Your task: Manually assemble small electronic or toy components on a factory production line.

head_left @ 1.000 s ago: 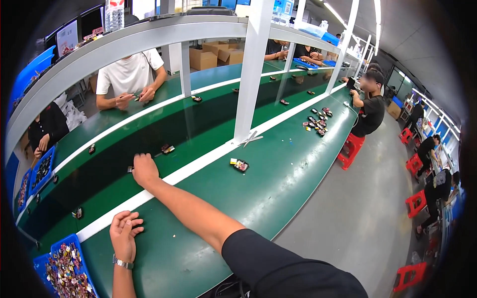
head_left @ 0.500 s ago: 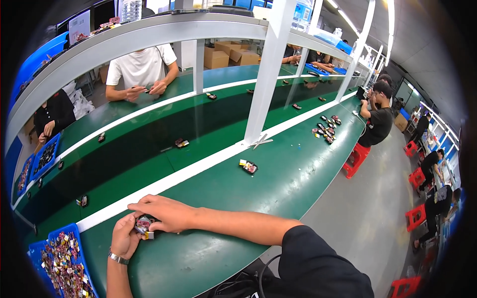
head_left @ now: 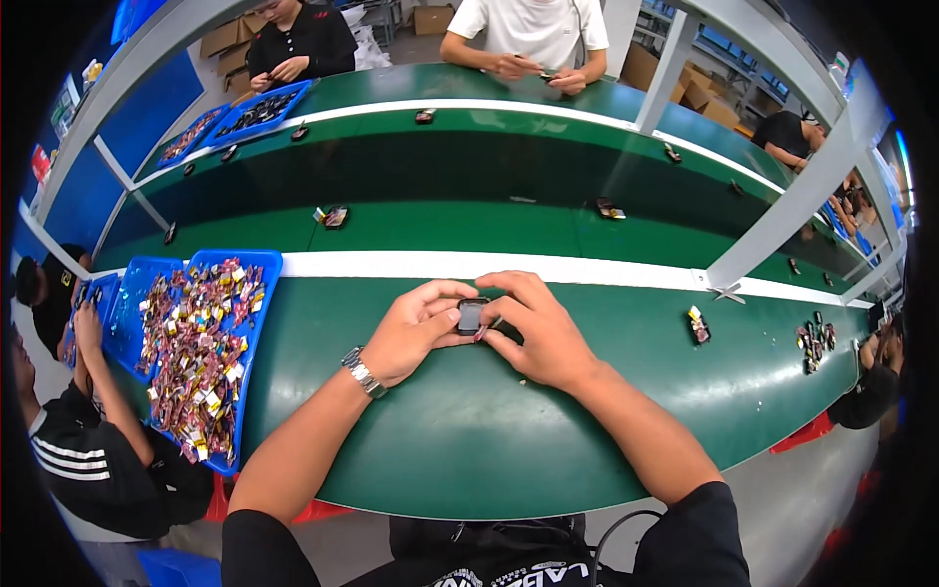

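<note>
Between my two hands is a small black plastic casing (head_left: pixel 470 314) with a grey inner face, just above the green table. My left hand (head_left: pixel 416 333) is closed on its left side, thumb on the near part and fingers around the edge. My right hand (head_left: pixel 541 331) grips the right side, its index finger curled over the top. A small pinkish piece (head_left: pixel 480 334) shows at the casing's lower edge by my right fingertips; its kind I cannot make out. To the right, a similar casing with a pinkish board and a yellow-white part (head_left: pixel 698 326) lies on the table.
Left of me, a blue tray (head_left: pixel 273 293) holds many small pinkish boards. Several casings (head_left: pixel 815 340) are heaped at the right. Beyond the white rail (head_left: pixel 411 264) runs a green belt carrying spaced casings. A grey post (head_left: pixel 782 210) stands front right. Co-workers sit across and at both sides.
The view has swung left, bringing the blue tray and the co-worker at the left into sight. The held casing now shows its grey face, where a pinkish board and pale yellow part showed before.
</note>
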